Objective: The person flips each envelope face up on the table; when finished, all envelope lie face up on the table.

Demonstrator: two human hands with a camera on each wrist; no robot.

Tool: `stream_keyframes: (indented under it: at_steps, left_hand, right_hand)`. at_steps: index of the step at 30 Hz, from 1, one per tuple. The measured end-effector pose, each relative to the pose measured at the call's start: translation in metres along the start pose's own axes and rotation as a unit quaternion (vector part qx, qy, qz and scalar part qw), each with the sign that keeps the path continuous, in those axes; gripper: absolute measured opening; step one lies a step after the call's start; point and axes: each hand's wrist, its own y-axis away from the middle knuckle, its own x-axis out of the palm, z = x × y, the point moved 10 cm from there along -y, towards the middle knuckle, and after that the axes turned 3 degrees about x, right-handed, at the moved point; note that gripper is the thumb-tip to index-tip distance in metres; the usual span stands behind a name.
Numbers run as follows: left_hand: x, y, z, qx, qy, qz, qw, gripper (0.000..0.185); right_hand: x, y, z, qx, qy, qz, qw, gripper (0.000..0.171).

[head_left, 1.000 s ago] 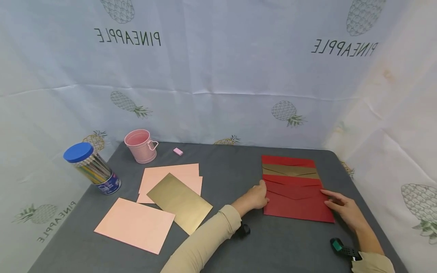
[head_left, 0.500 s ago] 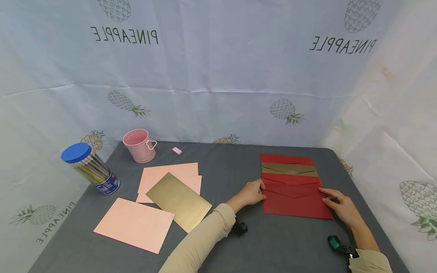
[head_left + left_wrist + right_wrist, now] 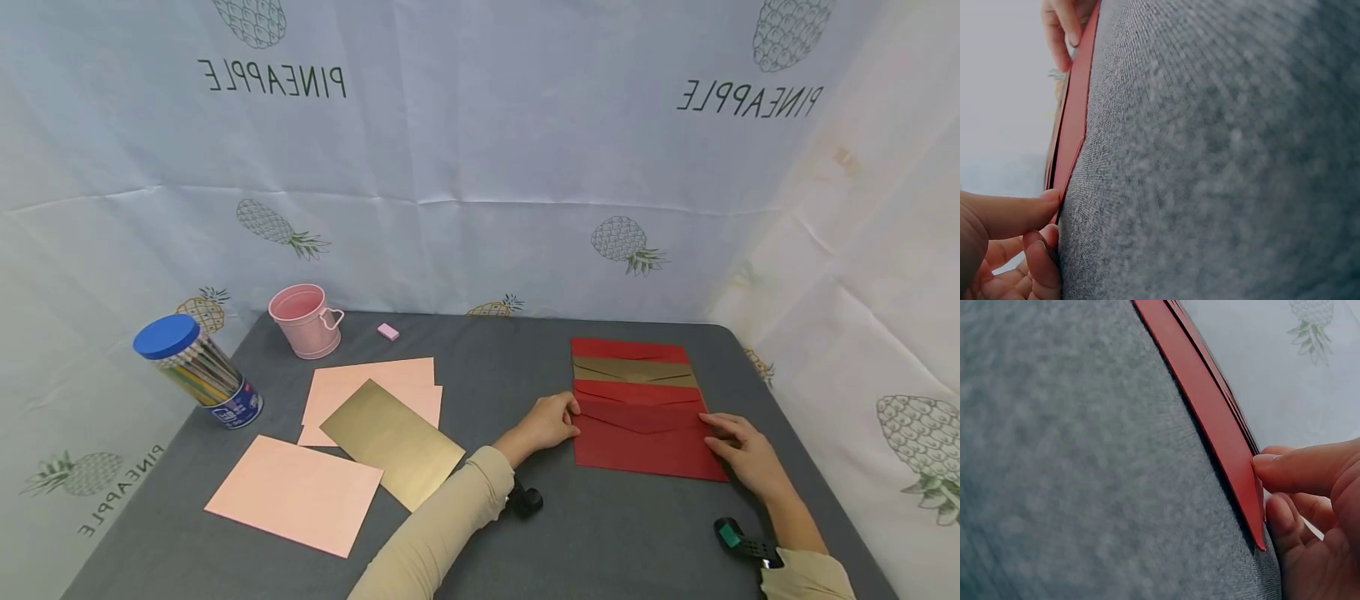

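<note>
Both hands had pulled back a little. The left hand (image 3: 551,421) and right hand (image 3: 738,450) pinched the flat red paper envelope (image 3: 645,437) by its ends with their fingers, beside the gold card (image 3: 393,443) on the worktop (image 3: 600,533).

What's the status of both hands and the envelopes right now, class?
Left hand pinches the red envelope at its left edge. Right hand holds its right edge. Envelope flat on the stack; nothing blocking.

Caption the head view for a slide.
Left hand and right hand touch opposite ends of the nearest red envelope on a grey table.
</note>
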Motion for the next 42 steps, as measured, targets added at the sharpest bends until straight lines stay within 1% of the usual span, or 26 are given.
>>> stream_keyframes:
  at_steps: [7, 9, 12, 15, 19, 21, 24, 26, 29, 32, 34, 36, 39, 40, 42]
  left_hand:
    - [0.001, 0.0, 0.0, 0.005, 0.006, 0.002, 1.0, 0.021]
    - [0.002, 0.0, 0.001, 0.008, 0.007, 0.004, 0.9999, 0.021]
    - [0.001, 0.003, 0.0, 0.018, 0.015, 0.008, 0.9997, 0.023]
    - [-0.002, 0.01, -0.001, 0.035, 0.027, 0.017, 0.9989, 0.026]
    - [-0.015, 0.027, -0.004, 0.058, 0.05, 0.026, 0.9968, 0.034]
    - [-0.025, 0.037, -0.003, 0.07, 0.059, 0.025, 0.9955, 0.037]
    - [-0.045, 0.054, 0.001, 0.091, 0.06, 0.022, 0.9937, 0.04]
    - [-0.059, 0.066, 0.007, 0.104, 0.06, 0.015, 0.9926, 0.042]
    - [-0.085, 0.087, 0.02, 0.102, 0.057, -0.003, 0.9932, 0.044]
    - [-0.114, 0.109, 0.037, 0.087, 0.054, -0.042, 0.9939, 0.045]
    - [-0.133, 0.123, 0.05, 0.074, 0.051, -0.075, 0.9931, 0.045]
    - [-0.15, 0.136, 0.065, 0.054, 0.047, -0.11, 0.9914, 0.045]
    - [-0.169, 0.156, 0.087, 0.029, 0.049, -0.158, 0.9858, 0.044]
    - [-0.174, 0.162, 0.094, 0.022, 0.054, -0.17, 0.9837, 0.044]
    - [-0.183, 0.175, 0.1, 0.018, 0.063, -0.185, 0.9806, 0.044]
  right_hand:
    - [0.0, 0.001, -0.002, 0.021, 0.025, 0.003, 0.999, 0.041]
    - [-0.001, 0.002, -0.004, 0.031, 0.018, 0.003, 0.999, 0.044]
    - [-0.003, 0.006, -0.009, 0.056, -0.015, -0.004, 0.998, 0.048]
    - [-0.007, 0.01, -0.014, 0.083, -0.051, -0.018, 0.995, 0.052]
    - [-0.01, 0.014, -0.009, 0.094, -0.063, -0.025, 0.993, 0.056]
    - [-0.011, 0.016, -0.001, 0.092, -0.069, -0.022, 0.993, 0.058]
    - [-0.012, 0.017, 0.018, 0.069, -0.095, -0.018, 0.993, 0.058]
    - [-0.009, 0.018, 0.036, 0.042, -0.118, -0.015, 0.992, 0.056]
    - [0.002, 0.02, 0.065, -0.008, -0.16, -0.003, 0.987, 0.055]
    - [0.02, 0.022, 0.092, -0.047, -0.209, 0.02, 0.977, 0.055]
    - [0.035, 0.023, 0.11, -0.068, -0.241, 0.04, 0.967, 0.055]
    - [0.052, 0.025, 0.127, -0.085, -0.27, 0.067, 0.957, 0.056]
    - [0.083, 0.03, 0.152, -0.102, -0.299, 0.111, 0.942, 0.056]
    - [0.094, 0.031, 0.16, -0.1, -0.303, 0.128, 0.939, 0.056]
    - [0.114, 0.036, 0.175, -0.104, -0.314, 0.155, 0.931, 0.057]
